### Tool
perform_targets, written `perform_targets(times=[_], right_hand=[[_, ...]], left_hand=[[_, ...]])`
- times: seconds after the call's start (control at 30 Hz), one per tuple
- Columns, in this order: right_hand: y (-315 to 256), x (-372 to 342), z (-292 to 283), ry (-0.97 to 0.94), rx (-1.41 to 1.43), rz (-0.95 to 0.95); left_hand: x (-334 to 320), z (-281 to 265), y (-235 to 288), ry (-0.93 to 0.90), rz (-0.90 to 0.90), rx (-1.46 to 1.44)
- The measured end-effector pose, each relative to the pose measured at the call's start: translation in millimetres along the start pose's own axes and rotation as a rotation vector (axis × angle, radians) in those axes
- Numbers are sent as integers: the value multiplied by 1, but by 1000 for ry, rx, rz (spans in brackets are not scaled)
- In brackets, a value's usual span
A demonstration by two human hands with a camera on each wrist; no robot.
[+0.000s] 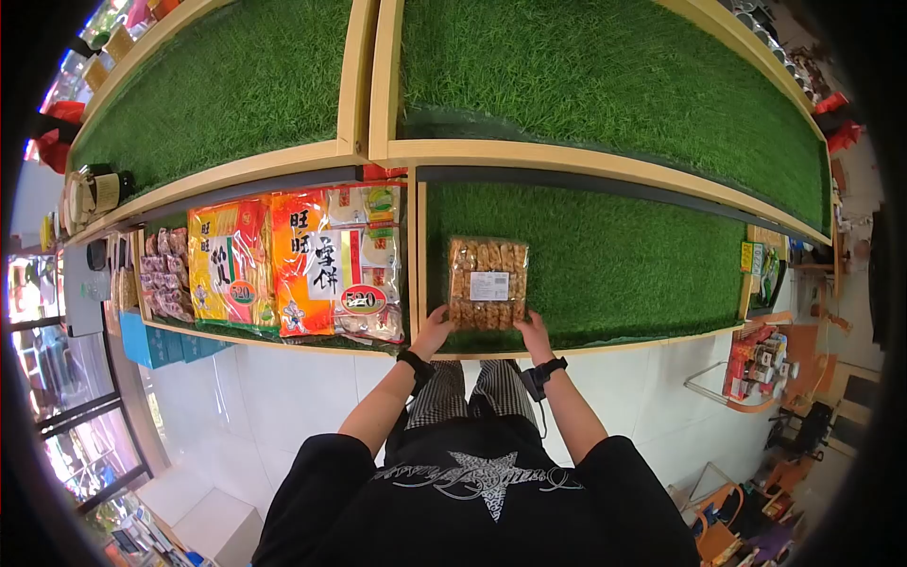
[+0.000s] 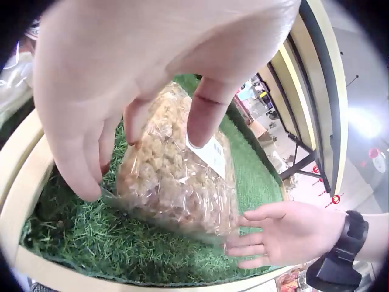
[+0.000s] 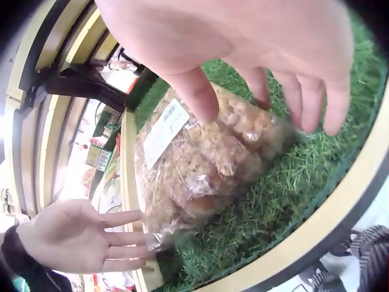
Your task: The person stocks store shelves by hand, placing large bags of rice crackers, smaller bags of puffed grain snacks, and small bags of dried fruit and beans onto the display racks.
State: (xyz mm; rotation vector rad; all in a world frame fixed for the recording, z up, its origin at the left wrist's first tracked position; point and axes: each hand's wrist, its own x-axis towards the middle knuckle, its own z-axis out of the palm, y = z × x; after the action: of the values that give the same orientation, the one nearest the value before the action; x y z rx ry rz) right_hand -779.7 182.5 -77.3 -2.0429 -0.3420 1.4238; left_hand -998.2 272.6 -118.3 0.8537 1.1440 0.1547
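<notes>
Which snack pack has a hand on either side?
The clear pack of brown snacks with the white label, right of the wooden divider. The purple packs, yellow bag and orange bag all lie left of it.

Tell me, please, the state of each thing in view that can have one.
Snack pack: wrapped, label up
Left hand: open, at the pack's near-left corner
Right hand: open, at its near-right corner
Orange bag: front up
Yellow bag: front up

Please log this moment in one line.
snack pack: on green turf | left hand: open, at its left | right hand: open, at its right
</notes>
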Motion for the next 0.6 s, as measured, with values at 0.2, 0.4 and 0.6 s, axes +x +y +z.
perform_targets(times=[0.2,0.4,0.6], right_hand=[[-4,-22,18,-67,173,-32],[-29,4,20,-133,343,-183],[-92,27,12,-72,144,-316]], left_hand=[[-5,1,4,-67,51,44],[12,6,58,-30,218,-229],[35,7,122,40,334,265]])
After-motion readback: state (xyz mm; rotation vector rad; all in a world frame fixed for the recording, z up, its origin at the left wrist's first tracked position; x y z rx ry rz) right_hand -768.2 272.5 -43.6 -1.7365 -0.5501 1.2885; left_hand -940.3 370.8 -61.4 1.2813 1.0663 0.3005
